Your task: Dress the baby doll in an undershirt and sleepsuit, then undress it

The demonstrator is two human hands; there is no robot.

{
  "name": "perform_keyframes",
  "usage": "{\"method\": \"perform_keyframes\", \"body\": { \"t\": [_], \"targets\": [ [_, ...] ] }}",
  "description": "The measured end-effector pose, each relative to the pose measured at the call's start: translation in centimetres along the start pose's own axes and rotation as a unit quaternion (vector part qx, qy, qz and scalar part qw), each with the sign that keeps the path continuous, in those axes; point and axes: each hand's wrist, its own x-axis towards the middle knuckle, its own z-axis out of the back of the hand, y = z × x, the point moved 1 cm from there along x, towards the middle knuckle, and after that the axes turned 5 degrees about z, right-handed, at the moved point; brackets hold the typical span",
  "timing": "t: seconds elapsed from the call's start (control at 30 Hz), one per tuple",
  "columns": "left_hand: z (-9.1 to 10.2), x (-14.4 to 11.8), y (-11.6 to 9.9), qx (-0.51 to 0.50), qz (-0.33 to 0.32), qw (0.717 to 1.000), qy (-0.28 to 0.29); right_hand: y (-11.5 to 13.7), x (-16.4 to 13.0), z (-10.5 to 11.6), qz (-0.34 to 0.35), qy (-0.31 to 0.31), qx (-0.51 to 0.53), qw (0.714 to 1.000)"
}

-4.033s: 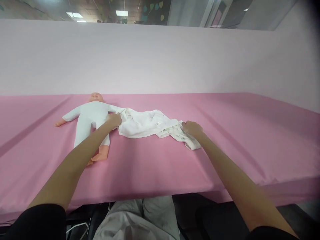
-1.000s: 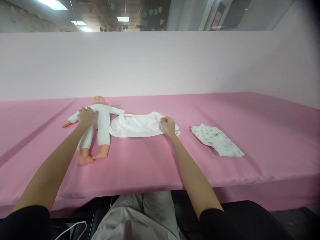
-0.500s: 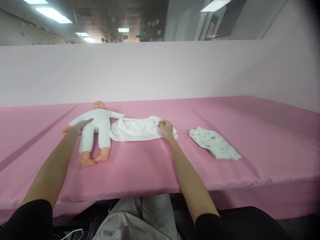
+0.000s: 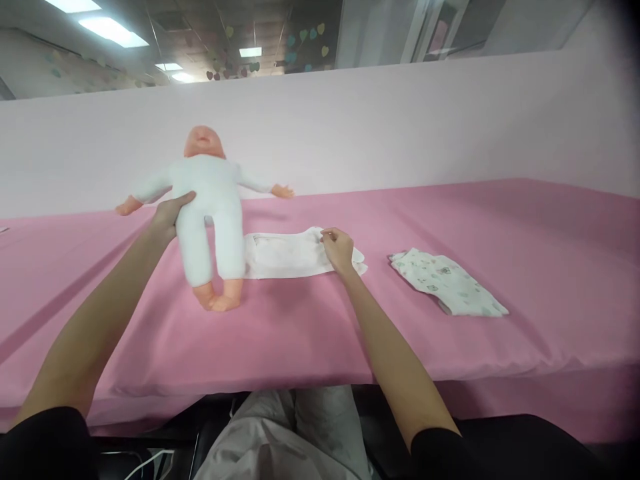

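Note:
A baby doll (image 4: 209, 200) in a white suit hangs upright above the pink table (image 4: 310, 333), its bare feet just off the cloth. My left hand (image 4: 173, 212) grips it at its left side, under the arm. A plain white garment (image 4: 290, 255) lies flat on the table right of the doll. My right hand (image 4: 339, 250) rests on that garment's right end, fingers pinching its edge.
A folded white garment with a small print (image 4: 447, 283) lies further right on the table. A pale pink partition (image 4: 400, 127) runs along the table's far side. My lap and a dark chair show below the table's front edge.
The doll lay flat on the table half a second ago; my left hand has now lifted it upright. My right hand has stayed on the plain white garment.

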Motion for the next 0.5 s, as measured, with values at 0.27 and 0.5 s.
{"method": "perform_keyframes", "body": {
  "t": [0.27,0.5],
  "targets": [
    [-10.8,-5.1,-1.9,-0.178,0.091,0.967,0.159,9.2,0.3,0.3,-0.097,0.261,0.387,0.879],
    [-16.7,-7.5,2.0,-0.204,0.110,0.962,0.143,7.2,-0.2,1.6,-0.148,0.258,0.320,0.899]
  ]
}}
